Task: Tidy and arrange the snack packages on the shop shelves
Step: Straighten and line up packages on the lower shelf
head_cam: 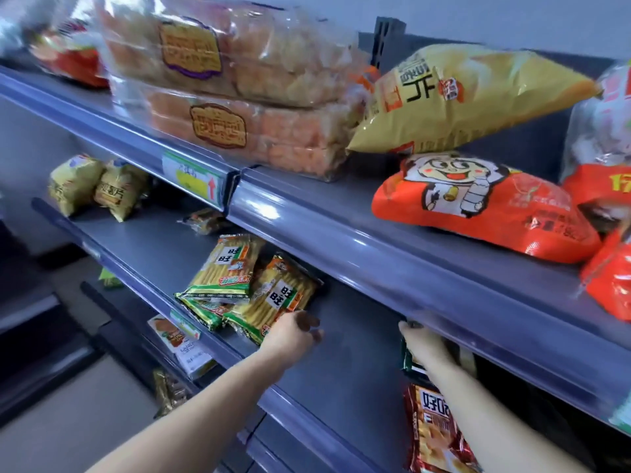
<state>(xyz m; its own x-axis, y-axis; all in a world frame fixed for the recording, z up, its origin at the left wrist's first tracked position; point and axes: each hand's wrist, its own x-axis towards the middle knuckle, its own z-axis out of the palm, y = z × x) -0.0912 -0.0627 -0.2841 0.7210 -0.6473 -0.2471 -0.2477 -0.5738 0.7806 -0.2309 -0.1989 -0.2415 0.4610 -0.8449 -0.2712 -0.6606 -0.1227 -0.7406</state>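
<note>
On the middle shelf [341, 353] lie green-edged cracker packs [222, 268]. My left hand [293, 332] rests on the corner of the nearest cracker pack [280, 295], fingers curled at its edge. My right hand [423, 346] reaches under the upper shelf's front rail [375, 268] and grips a dark green packet [409, 365], mostly hidden by the hand and rail. A red snack bag [433, 435] lies just below my right forearm.
The upper shelf carries two stacked bread bags [239, 97], a yellow chip bag [461, 93], an orange-red cartoon bag [478, 203] and more red bags [607, 268] at the right. Two small yellow packs [95, 186] sit at the middle shelf's far left. Lower shelves hold boxes [184, 346].
</note>
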